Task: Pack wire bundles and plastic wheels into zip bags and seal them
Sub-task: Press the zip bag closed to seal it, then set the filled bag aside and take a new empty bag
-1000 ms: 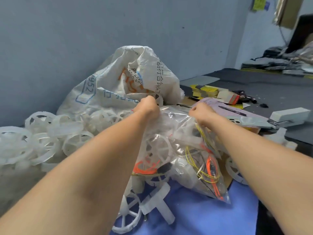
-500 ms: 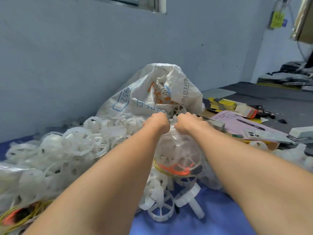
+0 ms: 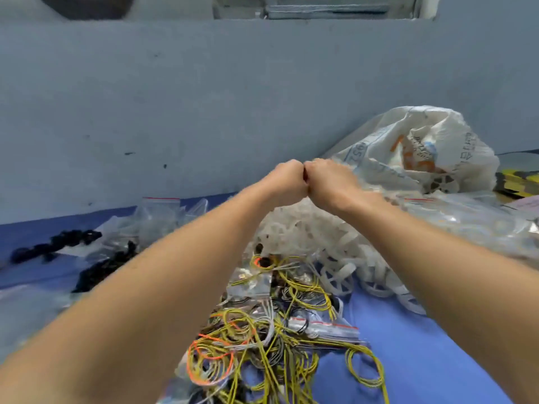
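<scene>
Our left hand [image 3: 284,182] and right hand [image 3: 329,182] touched knuckles, fingers clenched; on what, we could not tell. Beneath the fingers lay heaped white spoked plastic wheels [image 3: 335,275], tangled yellow wire bundles [image 3: 233,336] nearer us.

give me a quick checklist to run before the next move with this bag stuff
1. Hands in view: left hand and right hand are raised, knuckles touching, fingers curled: ok.
2. What the hands hold: hidden behind the fists: cannot tell.
3. Zip pressed closed: no seal visible at the hands: cannot tell.
4. Wires at hand: a tangled pile of wires lies on the blue mat: ok.
5. Wheels at hand: a heap of white wheels sits below the right forearm: ok.
6. Spare zip bag: one with a red strip lies on the wires: ok.
</scene>
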